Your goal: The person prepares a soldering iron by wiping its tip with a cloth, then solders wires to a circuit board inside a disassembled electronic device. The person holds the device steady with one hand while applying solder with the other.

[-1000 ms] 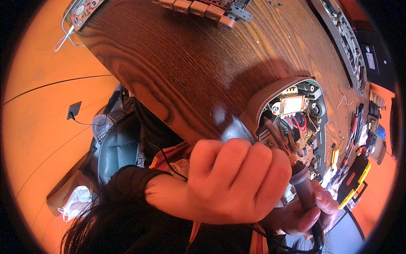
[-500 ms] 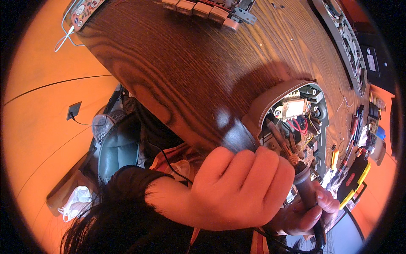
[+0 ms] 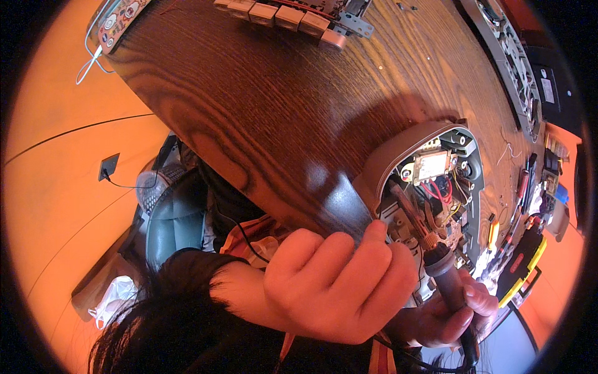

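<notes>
My right hand (image 3: pixel 451 318) is wrapped round the dark handle of a soldering iron (image 3: pixel 450 280). Its metal barrel slants up and left into an opened grey plastic housing (image 3: pixel 398 140). Inside the housing are a boxy metal-framed component (image 3: pixel 431 165), red wires (image 3: pixel 443 192) and a brown circuit board (image 3: pixel 458 229). Where the iron's tip ends among these parts is hard to tell. My left hand (image 3: pixel 342 283) is closed in front of the housing's near edge, left of the iron, its index finger raised. Whatever it pinches, if anything, is hidden by the fingers.
At the far edge of the wooden table (image 3: pixel 249 106) lies a mechanism with a row of keys (image 3: pixel 286 17). A long grey casing (image 3: pixel 507 59) stands at the far right. Tools and a black-yellow case (image 3: pixel 523 262) lie along the right. A teal chair (image 3: pixel 177 227) is at the left.
My left hand has drawn slightly left and down, off the iron's barrel, and its index finger now points up more. My right hand keeps its grip on the iron, nearly still.
</notes>
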Demonstrator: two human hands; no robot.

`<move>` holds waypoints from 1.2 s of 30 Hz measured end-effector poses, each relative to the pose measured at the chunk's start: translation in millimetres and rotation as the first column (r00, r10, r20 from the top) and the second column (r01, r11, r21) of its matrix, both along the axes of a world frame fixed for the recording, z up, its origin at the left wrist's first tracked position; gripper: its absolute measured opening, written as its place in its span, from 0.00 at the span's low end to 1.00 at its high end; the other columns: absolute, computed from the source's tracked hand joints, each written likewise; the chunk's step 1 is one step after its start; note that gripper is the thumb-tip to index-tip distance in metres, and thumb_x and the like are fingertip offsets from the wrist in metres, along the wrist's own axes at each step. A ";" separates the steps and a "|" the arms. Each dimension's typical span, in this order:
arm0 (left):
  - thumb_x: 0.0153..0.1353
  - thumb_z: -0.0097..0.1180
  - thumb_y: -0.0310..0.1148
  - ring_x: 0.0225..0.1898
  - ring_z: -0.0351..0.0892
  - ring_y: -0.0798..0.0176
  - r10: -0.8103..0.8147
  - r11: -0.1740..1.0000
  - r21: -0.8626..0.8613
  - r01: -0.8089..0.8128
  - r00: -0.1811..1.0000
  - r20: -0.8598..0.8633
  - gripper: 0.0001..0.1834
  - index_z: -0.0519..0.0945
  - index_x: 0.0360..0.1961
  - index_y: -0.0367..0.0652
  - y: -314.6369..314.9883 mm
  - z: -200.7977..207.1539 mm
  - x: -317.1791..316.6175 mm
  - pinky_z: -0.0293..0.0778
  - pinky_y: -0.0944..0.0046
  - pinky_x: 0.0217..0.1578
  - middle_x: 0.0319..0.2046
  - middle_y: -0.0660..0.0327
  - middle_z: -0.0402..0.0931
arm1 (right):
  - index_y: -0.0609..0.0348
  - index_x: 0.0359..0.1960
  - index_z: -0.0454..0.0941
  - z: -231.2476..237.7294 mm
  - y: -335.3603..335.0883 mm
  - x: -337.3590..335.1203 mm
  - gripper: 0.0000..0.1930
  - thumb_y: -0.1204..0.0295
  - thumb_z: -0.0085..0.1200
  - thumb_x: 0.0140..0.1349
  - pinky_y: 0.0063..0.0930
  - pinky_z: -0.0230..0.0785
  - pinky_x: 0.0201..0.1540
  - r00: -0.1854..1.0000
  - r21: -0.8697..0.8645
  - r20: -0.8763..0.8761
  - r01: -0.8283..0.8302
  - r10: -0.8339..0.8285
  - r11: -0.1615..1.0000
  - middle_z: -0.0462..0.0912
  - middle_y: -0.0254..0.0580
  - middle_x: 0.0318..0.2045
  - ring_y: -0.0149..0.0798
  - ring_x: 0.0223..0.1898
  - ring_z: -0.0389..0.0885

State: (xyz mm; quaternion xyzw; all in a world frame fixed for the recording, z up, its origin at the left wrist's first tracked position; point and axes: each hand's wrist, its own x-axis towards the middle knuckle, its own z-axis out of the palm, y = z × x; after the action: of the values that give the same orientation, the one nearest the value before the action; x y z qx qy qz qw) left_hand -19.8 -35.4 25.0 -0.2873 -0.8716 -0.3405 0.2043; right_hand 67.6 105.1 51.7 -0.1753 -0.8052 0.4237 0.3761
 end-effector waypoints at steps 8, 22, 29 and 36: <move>0.39 0.52 0.32 0.15 0.60 0.74 0.020 0.997 -0.069 -0.016 0.998 0.064 0.06 0.73 0.22 0.46 2.2 6.5 3.3 0.47 0.72 0.16 0.21 0.66 0.69 | 0.65 0.31 0.69 0.6 0.1 -0.5 0.12 0.66 0.45 0.55 0.26 0.67 0.34 0.999 -0.045 0.011 -0.046 0.047 0.998 0.70 0.47 0.22 0.37 0.24 0.73; 0.42 0.51 0.31 0.15 0.56 0.74 0.057 0.992 -0.121 -0.042 0.991 0.119 0.04 0.68 0.19 0.49 6.6 12.3 3.3 0.47 0.70 0.17 0.18 0.70 0.58 | 0.67 0.36 0.66 3.2 4.4 18.6 0.15 0.64 0.37 0.59 0.28 0.67 0.37 0.993 -0.060 0.056 0.108 -0.104 0.992 0.73 0.50 0.25 0.38 0.29 0.75; 0.42 0.51 0.32 0.15 0.56 0.74 0.053 0.991 -0.126 -0.037 0.991 0.125 0.04 0.69 0.19 0.49 5.5 11.9 2.4 0.47 0.71 0.17 0.18 0.70 0.58 | 0.66 0.35 0.67 3.8 0.4 9.7 0.14 0.65 0.39 0.58 0.27 0.66 0.35 0.997 -0.058 0.071 -0.035 0.039 0.998 0.72 0.49 0.24 0.36 0.29 0.73; 0.39 0.52 0.33 0.16 0.61 0.73 -0.012 1.000 -0.019 0.013 0.997 0.078 0.08 0.74 0.25 0.46 -1.7 6.8 1.9 0.48 0.71 0.16 0.21 0.67 0.66 | 0.63 0.32 0.68 -2.3 -1.7 4.5 0.13 0.63 0.42 0.56 0.25 0.60 0.29 0.969 0.032 -0.170 0.187 -0.179 0.982 0.68 0.42 0.20 0.33 0.23 0.68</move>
State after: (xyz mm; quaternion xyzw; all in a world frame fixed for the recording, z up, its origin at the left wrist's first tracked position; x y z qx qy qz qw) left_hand -17.9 -37.0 31.7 -0.2813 -0.8803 -0.3444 0.1653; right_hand 72.1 103.3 49.4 -0.2037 -0.7612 0.3811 0.4836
